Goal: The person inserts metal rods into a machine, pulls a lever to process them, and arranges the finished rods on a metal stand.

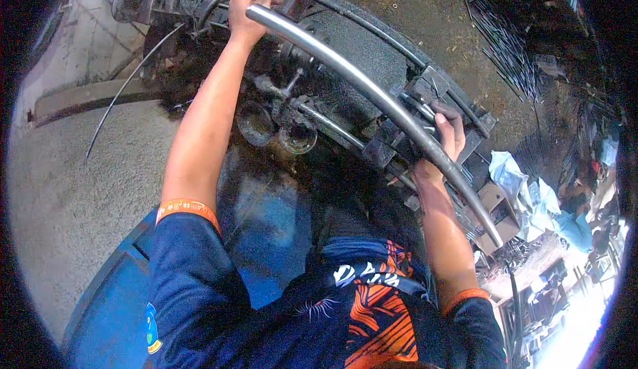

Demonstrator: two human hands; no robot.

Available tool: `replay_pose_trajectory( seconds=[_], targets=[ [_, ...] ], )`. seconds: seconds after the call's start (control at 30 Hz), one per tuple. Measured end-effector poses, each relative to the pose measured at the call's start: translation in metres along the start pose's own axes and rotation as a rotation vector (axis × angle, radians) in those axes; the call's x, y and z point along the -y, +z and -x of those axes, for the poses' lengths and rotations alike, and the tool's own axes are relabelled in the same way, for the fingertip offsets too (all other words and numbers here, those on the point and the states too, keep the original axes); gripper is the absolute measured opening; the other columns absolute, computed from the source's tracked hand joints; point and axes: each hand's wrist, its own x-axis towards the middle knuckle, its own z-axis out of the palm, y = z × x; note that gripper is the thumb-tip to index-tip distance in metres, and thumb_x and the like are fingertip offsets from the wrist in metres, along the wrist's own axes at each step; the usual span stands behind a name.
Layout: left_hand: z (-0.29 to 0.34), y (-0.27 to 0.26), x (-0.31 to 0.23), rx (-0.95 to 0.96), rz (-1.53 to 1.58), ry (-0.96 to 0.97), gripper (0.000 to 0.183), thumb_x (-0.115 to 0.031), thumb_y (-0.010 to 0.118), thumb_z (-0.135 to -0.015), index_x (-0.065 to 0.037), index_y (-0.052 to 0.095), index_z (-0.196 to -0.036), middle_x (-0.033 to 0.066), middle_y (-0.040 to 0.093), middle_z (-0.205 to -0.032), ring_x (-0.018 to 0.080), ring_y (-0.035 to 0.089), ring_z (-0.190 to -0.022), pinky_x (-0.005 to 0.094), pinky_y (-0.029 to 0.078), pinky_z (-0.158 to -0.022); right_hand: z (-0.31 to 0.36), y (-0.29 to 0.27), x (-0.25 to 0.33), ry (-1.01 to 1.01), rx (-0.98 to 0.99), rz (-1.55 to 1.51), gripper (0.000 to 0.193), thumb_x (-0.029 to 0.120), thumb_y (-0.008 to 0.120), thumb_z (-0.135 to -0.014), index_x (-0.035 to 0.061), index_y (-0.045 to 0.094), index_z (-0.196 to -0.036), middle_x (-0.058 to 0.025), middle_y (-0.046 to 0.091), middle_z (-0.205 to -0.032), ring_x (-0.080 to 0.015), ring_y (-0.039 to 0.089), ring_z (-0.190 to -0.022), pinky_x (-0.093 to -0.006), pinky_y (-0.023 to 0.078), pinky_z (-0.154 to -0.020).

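A long shiny metal tube (pixel 372 85) slants across the view from upper left to lower right, passing above my right wrist. My left hand (pixel 250 11) is closed at the tube's upper end, fingers curled and thumb raised; what lies in its grip is hidden. Below the tube, my right hand (pixel 448 135) bends its darkened fingers over the right end of a grimy machine (pixel 359 57). Short bright metal rods (pixel 420 108) lie right by those fingertips. Whether the fingers pinch one of them is hard to make out.
Two round cups (pixel 297 136) sit on the machine's near side. A thin curved rod (pixel 126 85) sticks out at left. Many loose metal rods (pixel 508 60) lie on the floor at far right, with pale blue plastic (pixel 525 193) and a cardboard box (pixel 495 206) nearer. A blue surface (pixel 113 302) is at lower left.
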Motion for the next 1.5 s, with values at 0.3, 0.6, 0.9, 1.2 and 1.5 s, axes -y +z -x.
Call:
replay_pose_trajectory(
  seconds=[0.3, 0.6, 0.9, 1.2, 1.5],
  targets=[
    [-0.001, 0.001, 0.001, -0.024, -0.064, 0.019, 0.051, -0.05, 0.056, -0.09, -0.002, 0.07, -0.087, 0.0071, 0.07, -0.079, 0.0136, 0.067, -0.074, 0.0284, 0.05, -0.068, -0.003, 0.0, -0.005, 0.031, -0.007, -0.022, 0.03, 0.023, 0.056, -0.081, -0.0025, 0.064, -0.095, -0.0099, 0.064, -0.09, -0.0179, 0.057, -0.085, -0.0291, 0.041, -0.085],
    [-0.003, -0.001, -0.008, -0.076, -0.5, 0.192, 0.055, -0.057, 0.052, -0.087, -0.004, 0.067, -0.081, 0.0184, 0.064, -0.073, 0.0373, 0.064, -0.075, 0.0395, 0.048, -0.068, -0.005, 0.003, -0.007, -0.052, -0.04, -0.053, 0.028, 0.024, 0.058, -0.081, -0.0019, 0.065, -0.089, -0.0094, 0.065, -0.083, -0.017, 0.056, -0.078, -0.0287, 0.044, -0.077],
    [-0.01, -0.008, 0.009, 0.066, -0.132, 0.125, 0.047, -0.043, 0.054, -0.093, 0.001, 0.068, -0.087, 0.0125, 0.069, -0.079, 0.0219, 0.067, -0.075, 0.0326, 0.049, -0.07, 0.091, -0.021, -0.057, -0.147, -0.346, 0.277, 0.027, 0.02, 0.06, -0.089, -0.0008, 0.06, -0.106, -0.0171, 0.064, -0.104, -0.0277, 0.059, -0.098, -0.0349, 0.042, -0.09],
    [0.014, -0.033, -0.13, 0.143, 0.285, 0.119, 0.029, -0.024, 0.057, -0.094, 0.002, 0.066, -0.101, 0.009, 0.068, -0.092, 0.0159, 0.063, -0.086, 0.0295, 0.049, -0.08, 0.15, -0.034, -0.117, 0.101, -0.45, 0.683, 0.024, 0.017, 0.06, -0.083, -0.0007, 0.062, -0.099, -0.0213, 0.065, -0.089, -0.0366, 0.065, -0.088, -0.0407, 0.051, -0.076],
    [0.118, -0.013, -0.177, 0.523, -0.844, 0.846, 0.052, -0.025, 0.061, -0.086, -0.018, 0.048, -0.136, 0.0058, 0.045, -0.141, 0.0302, 0.036, -0.132, 0.0469, 0.024, -0.111, 0.122, -0.023, -0.144, 0.418, -0.273, 1.155, 0.048, 0.03, 0.064, -0.079, -0.0042, 0.051, -0.109, -0.0222, 0.058, -0.109, -0.0385, 0.062, -0.099, -0.0434, 0.052, -0.085]
  ],
)
